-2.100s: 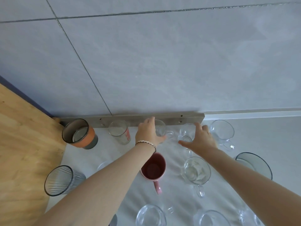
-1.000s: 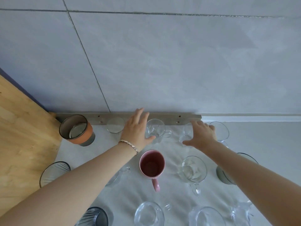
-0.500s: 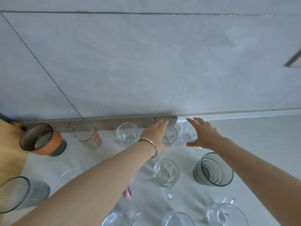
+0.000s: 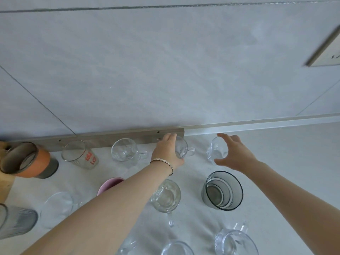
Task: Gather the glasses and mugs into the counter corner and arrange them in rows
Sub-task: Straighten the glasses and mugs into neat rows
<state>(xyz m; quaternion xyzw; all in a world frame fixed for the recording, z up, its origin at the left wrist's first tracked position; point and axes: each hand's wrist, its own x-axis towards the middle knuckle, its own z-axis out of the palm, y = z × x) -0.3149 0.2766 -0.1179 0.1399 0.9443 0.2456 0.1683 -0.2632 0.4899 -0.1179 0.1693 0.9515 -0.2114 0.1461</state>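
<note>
Along the wall stands a back row: an orange-banded mug [image 4: 24, 159], a glass with red print [image 4: 81, 155], and a clear mug [image 4: 125, 151]. My left hand [image 4: 166, 151] is closed around the left side of another clear glass mug [image 4: 183, 147] in that row, thumb under its near side. My right hand [image 4: 235, 154] is spread around a small clear glass [image 4: 216, 150], index finger over the far rim and thumb at the near side, not clearly gripping. In front sit a pink mug [image 4: 110, 183], a clear mug [image 4: 165, 196] and a smoky grey tumbler [image 4: 222, 190].
A metal strip [image 4: 117, 135] runs along the grey wall's foot. A wooden surface [image 4: 5, 183] borders the left. A ribbed grey glass [image 4: 12, 221] and a clear glass [image 4: 57, 205] stand at the near left, with clear mugs [image 4: 233, 242] along the bottom edge.
The view has swung to the right. Both hands moved right along the back row; my left hand left one clear mug and closed on the one beside it, my right hand curled around the small glass.
</note>
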